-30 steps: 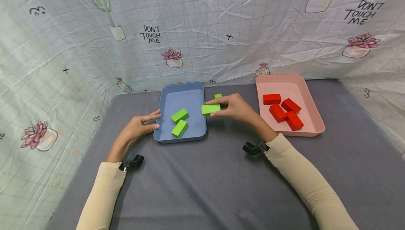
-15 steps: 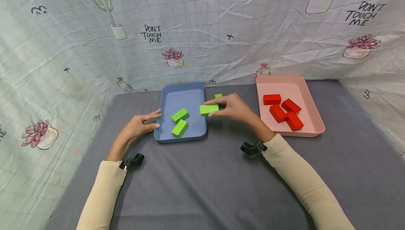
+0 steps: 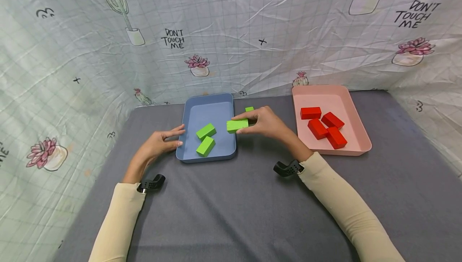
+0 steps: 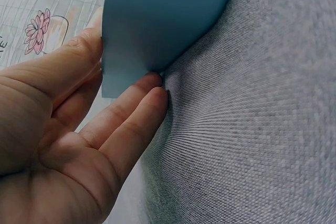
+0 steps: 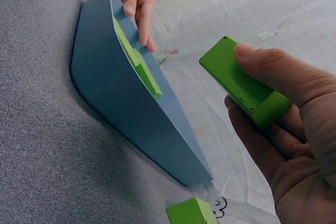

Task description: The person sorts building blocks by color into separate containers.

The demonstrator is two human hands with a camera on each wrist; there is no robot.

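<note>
My right hand (image 3: pixel 266 122) pinches a green block (image 3: pixel 237 125) between thumb and fingers. In the head view this block overlaps the right rim of the blue tray (image 3: pixel 208 101); the right wrist view shows it raised above the tray. At the tray's left side, my left hand (image 3: pixel 159 144) holds the wall, with thumb over the rim and other fingers (image 4: pixel 142 124) against the outside. Inside the tray lie two more green blocks, one (image 3: pixel 206 132) behind the other (image 3: pixel 205 146). Another green block (image 3: pixel 249 109) stands on the cloth, partly hidden behind my right hand.
A pink tray (image 3: pixel 355 113) on the right holds several red blocks (image 3: pixel 336 138). Grey cloth (image 3: pixel 223 210) covers the table. A printed white curtain (image 3: pixel 231 25) hangs along the back and sides.
My right hand has moved slightly left with the green block, bringing it further over the blue tray's right rim. The left hand has stayed at the tray's left side.
</note>
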